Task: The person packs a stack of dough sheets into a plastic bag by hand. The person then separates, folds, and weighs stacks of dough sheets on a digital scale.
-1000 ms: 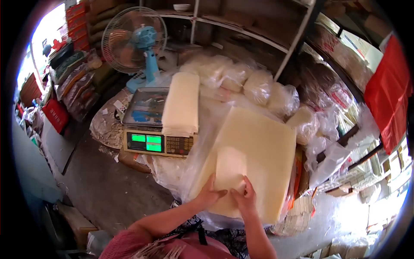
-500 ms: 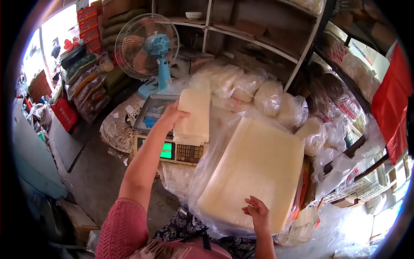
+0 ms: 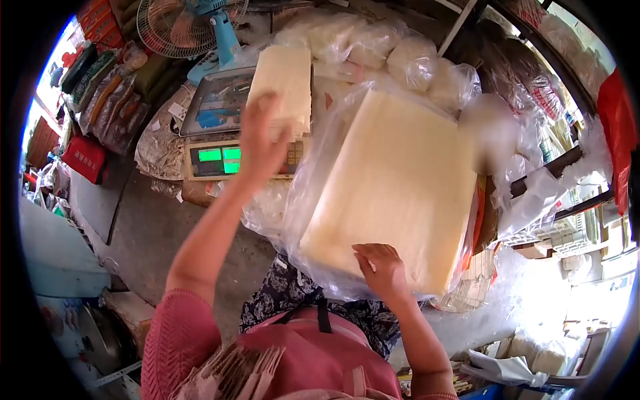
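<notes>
While flat, cream sheets (image 3: 400,180) flank the scale (image 3: 197,169), the left hand (image 3: 262,143) blurs over it. Right hand (image 3: 383,269) apart, grips unclear!

Nothing is legible, neither green displays (image 3: 209,155) on the scale (image 3: 208,171) nor lettering (image 3: 85,159) on the red bag (image 3: 93,148).

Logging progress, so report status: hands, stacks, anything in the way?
Left hand blurred, at small stack on scale. Right hand above near edge of big stack. Loose plastic around big stack; nothing visibly blocking.
</notes>
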`<control>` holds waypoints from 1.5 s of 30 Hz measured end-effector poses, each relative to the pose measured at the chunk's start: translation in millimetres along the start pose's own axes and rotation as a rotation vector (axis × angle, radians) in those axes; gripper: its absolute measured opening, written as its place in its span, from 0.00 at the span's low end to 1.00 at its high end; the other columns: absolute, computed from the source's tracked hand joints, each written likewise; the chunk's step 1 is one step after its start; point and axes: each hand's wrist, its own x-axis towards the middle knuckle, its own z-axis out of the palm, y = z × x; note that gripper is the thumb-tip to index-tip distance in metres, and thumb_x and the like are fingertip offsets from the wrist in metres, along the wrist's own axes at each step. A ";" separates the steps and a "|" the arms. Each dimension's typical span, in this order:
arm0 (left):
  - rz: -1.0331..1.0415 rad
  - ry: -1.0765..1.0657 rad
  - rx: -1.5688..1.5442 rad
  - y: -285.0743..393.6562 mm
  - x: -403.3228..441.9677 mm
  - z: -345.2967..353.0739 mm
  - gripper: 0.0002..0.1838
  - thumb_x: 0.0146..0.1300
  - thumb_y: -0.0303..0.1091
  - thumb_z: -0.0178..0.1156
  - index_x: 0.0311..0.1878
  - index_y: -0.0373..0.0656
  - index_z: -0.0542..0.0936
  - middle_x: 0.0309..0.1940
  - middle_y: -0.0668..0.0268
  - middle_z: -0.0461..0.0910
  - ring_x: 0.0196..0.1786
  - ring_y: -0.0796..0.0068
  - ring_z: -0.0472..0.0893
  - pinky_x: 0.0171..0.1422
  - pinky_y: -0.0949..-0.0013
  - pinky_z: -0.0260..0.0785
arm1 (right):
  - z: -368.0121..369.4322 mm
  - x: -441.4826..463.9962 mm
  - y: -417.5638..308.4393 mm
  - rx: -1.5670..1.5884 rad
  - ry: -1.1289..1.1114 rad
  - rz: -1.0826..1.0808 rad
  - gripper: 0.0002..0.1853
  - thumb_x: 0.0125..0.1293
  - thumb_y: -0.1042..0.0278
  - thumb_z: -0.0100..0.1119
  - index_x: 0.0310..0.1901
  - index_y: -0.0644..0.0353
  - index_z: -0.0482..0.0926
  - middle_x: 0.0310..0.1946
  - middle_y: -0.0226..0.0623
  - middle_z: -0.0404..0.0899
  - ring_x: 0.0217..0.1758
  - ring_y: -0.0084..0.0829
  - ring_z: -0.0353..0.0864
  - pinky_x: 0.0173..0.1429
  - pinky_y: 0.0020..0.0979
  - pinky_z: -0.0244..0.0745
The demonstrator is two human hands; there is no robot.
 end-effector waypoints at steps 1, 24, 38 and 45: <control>0.000 -0.058 -0.154 9.0 -28.3 2.1 0.26 0.57 0.34 0.62 0.59 0.38 0.70 0.59 0.50 0.68 0.63 0.54 0.66 0.67 0.56 0.55 | -0.1 4.0 -6.4 -0.038 -0.026 -0.045 0.11 0.59 0.67 0.60 0.42 0.59 0.80 0.37 0.37 0.80 0.42 0.37 0.78 0.54 0.39 0.69; 0.164 -1.189 -0.067 102.7 -146.7 36.6 0.31 0.56 0.49 0.59 0.62 0.49 0.69 0.65 0.53 0.61 0.70 0.53 0.57 0.66 0.42 0.56 | -20.6 -15.3 11.4 -0.185 -0.115 -0.005 0.21 0.60 0.65 0.58 0.54 0.61 0.73 0.50 0.42 0.78 0.56 0.41 0.75 0.61 0.41 0.65; 0.266 -0.984 0.084 114.7 -152.2 35.3 0.35 0.54 0.53 0.62 0.63 0.50 0.68 0.67 0.49 0.53 0.69 0.43 0.51 0.62 0.33 0.56 | -200.1 31.4 -28.1 -0.923 0.445 -0.118 0.14 0.60 0.75 0.49 0.47 0.63 0.78 0.31 0.45 0.79 0.33 0.46 0.78 0.37 0.39 0.73; -0.053 -0.681 -0.409 90.9 -168.3 47.8 0.31 0.57 0.43 0.62 0.64 0.48 0.67 0.62 0.51 0.62 0.67 0.53 0.60 0.68 0.51 0.57 | -87.0 -34.4 -25.8 -0.503 -0.082 -0.253 0.14 0.50 0.76 0.53 0.42 0.58 0.74 0.31 0.36 0.78 0.27 0.35 0.79 0.30 0.34 0.74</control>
